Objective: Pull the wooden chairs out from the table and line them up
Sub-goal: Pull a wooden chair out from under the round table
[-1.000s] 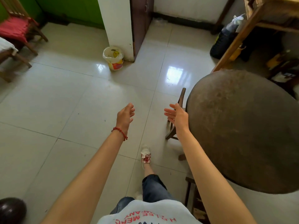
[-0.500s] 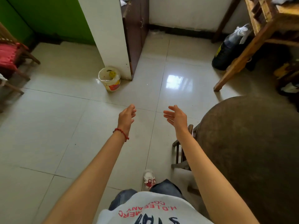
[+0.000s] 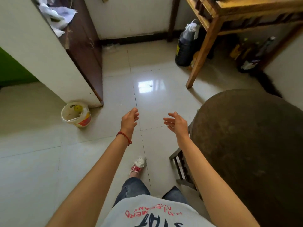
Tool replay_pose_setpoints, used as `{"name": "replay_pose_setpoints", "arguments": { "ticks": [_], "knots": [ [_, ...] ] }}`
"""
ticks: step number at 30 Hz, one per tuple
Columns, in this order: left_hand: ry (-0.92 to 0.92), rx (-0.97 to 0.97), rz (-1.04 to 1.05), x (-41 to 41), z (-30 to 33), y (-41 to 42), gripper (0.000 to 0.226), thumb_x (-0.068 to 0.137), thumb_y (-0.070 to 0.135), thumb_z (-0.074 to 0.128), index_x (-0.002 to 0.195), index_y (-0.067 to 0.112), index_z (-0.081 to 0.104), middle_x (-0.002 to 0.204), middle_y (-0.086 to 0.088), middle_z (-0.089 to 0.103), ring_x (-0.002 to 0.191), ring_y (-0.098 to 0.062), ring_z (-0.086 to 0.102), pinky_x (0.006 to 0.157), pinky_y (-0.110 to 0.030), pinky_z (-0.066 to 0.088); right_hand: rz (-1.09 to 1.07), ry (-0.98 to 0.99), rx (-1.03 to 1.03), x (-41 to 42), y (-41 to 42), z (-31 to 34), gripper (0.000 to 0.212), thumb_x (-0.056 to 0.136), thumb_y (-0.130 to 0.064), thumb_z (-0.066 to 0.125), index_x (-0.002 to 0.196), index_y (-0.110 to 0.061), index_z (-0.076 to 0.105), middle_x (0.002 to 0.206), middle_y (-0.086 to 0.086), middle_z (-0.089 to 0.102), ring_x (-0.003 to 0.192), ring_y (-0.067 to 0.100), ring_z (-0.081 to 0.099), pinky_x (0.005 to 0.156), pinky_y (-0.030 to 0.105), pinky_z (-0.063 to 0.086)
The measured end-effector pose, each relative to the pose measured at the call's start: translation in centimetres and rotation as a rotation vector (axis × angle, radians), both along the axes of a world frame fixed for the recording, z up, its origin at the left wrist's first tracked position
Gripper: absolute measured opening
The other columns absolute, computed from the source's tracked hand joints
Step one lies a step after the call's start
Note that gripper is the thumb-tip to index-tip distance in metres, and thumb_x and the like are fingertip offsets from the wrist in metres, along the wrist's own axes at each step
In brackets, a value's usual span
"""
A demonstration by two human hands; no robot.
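A dark round table [image 3: 249, 145] fills the right side of the view. A wooden chair [image 3: 181, 167] is tucked under its left edge; only part of its slatted back and frame shows beside my right forearm. My left hand [image 3: 129, 119], with a red string at the wrist, is stretched forward over the tiled floor, fingers relaxed and holding nothing. My right hand [image 3: 177, 122] reaches forward near the table's left rim, palm turned inward, fingers loosely spread and empty. Neither hand touches the chair.
A small worn bucket [image 3: 76, 114] stands on the floor by a white wall corner and a dark cabinet [image 3: 85, 51]. A tall wooden table [image 3: 211, 35] with a dark jug [image 3: 186, 46] and bottles beneath it stands at the back right. My foot [image 3: 137, 164] is on the tiles.
The view has shifted forward and to the right: the bucket and cabinet slid left and nearer, the round table dropped lower right. Both hands stay outstretched and empty.
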State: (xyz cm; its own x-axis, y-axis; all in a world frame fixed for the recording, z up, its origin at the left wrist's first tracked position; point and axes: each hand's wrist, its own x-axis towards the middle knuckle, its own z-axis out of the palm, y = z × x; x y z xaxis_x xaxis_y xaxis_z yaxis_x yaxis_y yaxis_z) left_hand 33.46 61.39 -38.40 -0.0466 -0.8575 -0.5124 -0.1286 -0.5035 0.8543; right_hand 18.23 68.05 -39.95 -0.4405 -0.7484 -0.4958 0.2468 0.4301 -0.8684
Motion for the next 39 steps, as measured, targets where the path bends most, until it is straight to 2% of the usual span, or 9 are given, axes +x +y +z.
{"name": "replay_pose_setpoints", "arguments": {
  "ticks": [8,11,16,21,25,28,33,36,39],
  "knots": [
    [-0.031,0.105,-0.43,-7.8,0.0,-6.4,0.043,0.093,0.033,0.041,0.124,0.004,0.052,0.129,-0.013,0.055,0.109,-0.022,0.051,0.096,-0.036,0.038,-0.481,-0.057,0.04,-3.8,-1.1,-0.6,0.031,0.096,-0.032,0.037,0.105,-0.011,0.057,0.106,0.016,0.066,0.093,0.023,0.062,0.087,0.035,0.047],
    [-0.054,0.128,-0.605,-11.0,-0.3,-6.5,0.045,0.093,0.033,0.041,0.127,0.003,0.05,0.13,-0.014,0.054,0.117,-0.025,0.051,0.098,-0.037,0.038,-0.689,-0.07,0.05,-4.8,0.5,-0.8,0.033,0.096,-0.034,0.036,0.104,-0.011,0.057,0.1,0.012,0.066,0.097,0.026,0.063,0.092,0.039,0.047],
    [-0.106,0.155,-0.888,-15.8,-1.2,-3.8,0.05,0.094,0.036,0.039,0.131,0.004,0.046,0.136,-0.015,0.05,0.124,-0.029,0.046,0.107,-0.042,0.035,-0.958,-0.113,0.076,-5.0,5.5,-1.8,0.034,0.096,-0.035,0.035,0.108,-0.011,0.057,0.105,0.012,0.065,0.094,0.022,0.062,0.086,0.031,0.046],
    [-0.148,0.176,-1.157,-19.3,-2.8,0.8,0.051,0.094,0.041,0.037,0.131,0.007,0.045,0.139,-0.013,0.046,0.127,-0.03,0.043,0.108,-0.043,0.031,-1.167,-0.149,0.139,-4.8,10.7,-3.4,0.039,0.097,-0.033,0.034,0.115,-0.007,0.057,0.111,0.016,0.065,0.097,0.023,0.061,0.09,0.033,0.045],
    [-0.209,0.19,-1.312,-21.2,-5.4,3.9,0.052,0.095,0.042,0.033,0.133,0.008,0.041,0.142,-0.011,0.043,0.13,-0.029,0.04,0.108,-0.041,0.03,-1.277,-0.2,0.172,-4.9,13.9,-5.4,0.039,0.097,-0.031,0.035,0.114,-0.005,0.057,0.11,0.018,0.065,0.096,0.024,0.062,0.087,0.031,0.045],
    [-0.268,0.206,-1.368,-22.3,-7.9,5.9,0.051,0.095,0.041,0.034,0.133,0.008,0.042,0.142,-0.011,0.044,0.13,-0.029,0.041,0.108,-0.041,0.03,-1.323,-0.261,0.211,-5.2,16.2,-7.4,0.037,0.097,-0.031,0.036,0.112,-0.005,0.058,0.108,0.019,0.065,0.101,0.03,0.062,0.091,0.037,0.045],
    [-0.386,0.097,-1.495,-22.9,-12.7,7.4,0.037,0.094,0.029,0.043,0.122,0.008,0.053,0.13,-0.013,0.054,0.12,-0.028,0.048,0.097,-0.033,0.037,-1.189,-0.184,0.383,-4.6,18.1,-11.5,0.025,0.093,-0.026,0.044,0.107,-0.012,0.059,0.098,0.01,0.066,0.1,0.029,0.063,0.09,0.035,0.047],
    [-0.564,-0.106,-1.726,-22.7,-16.6,7.9,0.028,0.091,0.013,0.043,0.111,0.008,0.063,0.119,-0.014,0.061,0.109,-0.031,0.055,0.09,-0.03,0.042,-0.727,-0.032,0.588,-3.9,18.3,-14.9,0.033,0.087,-0.035,0.049,0.115,-0.018,0.057,0.107,0.004,0.065,0.105,0.023,0.06,0.092,0.036,0.047],
    [-0.743,-0.397,-2.059,-22.2,-20.1,8.1,0.031,0.085,0.012,0.048,0.112,0.011,0.063,0.115,-0.014,0.062,0.105,-0.032,0.055,0.089,-0.032,0.043,-0.24,0.237,0.8,-3.8,18.0,-18.1,0.045,0.084,-0.042,0.052,0.121,-0.017,0.052,0.122,0.007,0.057,0.113,0.026,0.053,0.096,0.039,0.042]
  ]
}}
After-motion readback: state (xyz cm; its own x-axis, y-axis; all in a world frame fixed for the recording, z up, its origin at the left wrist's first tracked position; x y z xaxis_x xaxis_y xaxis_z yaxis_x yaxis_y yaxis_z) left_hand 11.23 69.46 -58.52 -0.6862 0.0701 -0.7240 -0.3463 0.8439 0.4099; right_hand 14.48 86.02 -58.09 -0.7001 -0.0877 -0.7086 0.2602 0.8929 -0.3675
